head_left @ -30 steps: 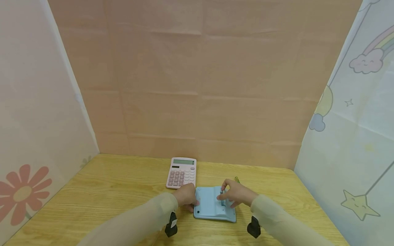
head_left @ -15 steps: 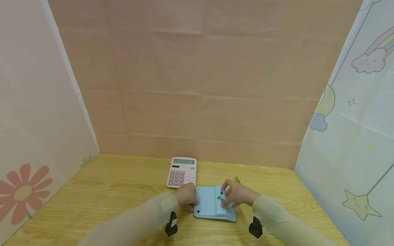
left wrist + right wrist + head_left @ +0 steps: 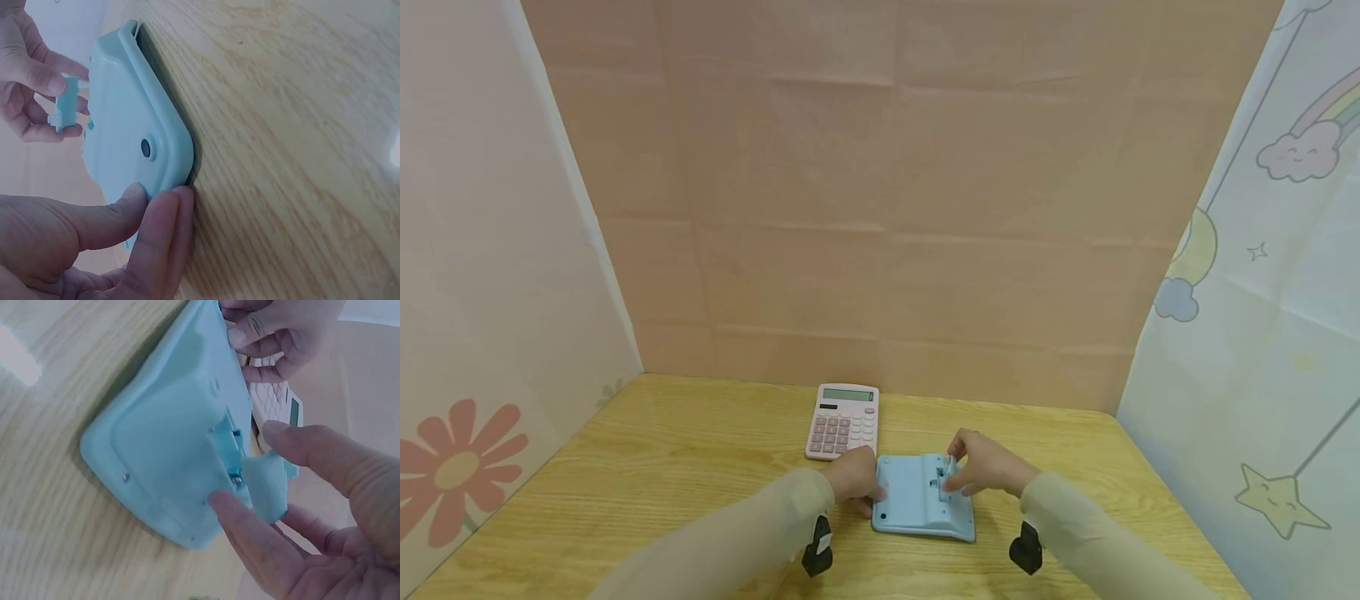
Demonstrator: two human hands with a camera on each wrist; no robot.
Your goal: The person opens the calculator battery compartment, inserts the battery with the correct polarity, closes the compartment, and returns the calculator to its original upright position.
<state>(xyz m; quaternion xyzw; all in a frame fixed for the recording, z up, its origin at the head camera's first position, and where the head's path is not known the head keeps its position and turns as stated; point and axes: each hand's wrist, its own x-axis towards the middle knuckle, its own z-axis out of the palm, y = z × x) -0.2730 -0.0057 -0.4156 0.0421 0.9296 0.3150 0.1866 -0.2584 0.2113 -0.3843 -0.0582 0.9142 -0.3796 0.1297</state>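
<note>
A light blue calculator (image 3: 904, 493) lies face down on the wooden table, its back showing. My left hand (image 3: 852, 475) pinches its left edge between thumb and fingers. Over the right part of the back, my right hand (image 3: 988, 467) holds a small blue battery cover (image 3: 267, 487) by its ends, lifted off the back. The uncovered battery compartment (image 3: 229, 447) shows a metal contact in the right wrist view. Seen from the left wrist, the cover (image 3: 67, 105) is apart from the calculator.
A pink calculator (image 3: 842, 421), face up with a lit display, lies behind my left hand. The wooden table (image 3: 715, 450) meets a brown backdrop (image 3: 880, 250) at the rear and patterned side sheets. A slim green object behind my right hand is nearly hidden.
The cover has come up from the calculator's back, leaving the compartment exposed. My right hand has shifted slightly right with it. My left hand stays at the calculator's edge.
</note>
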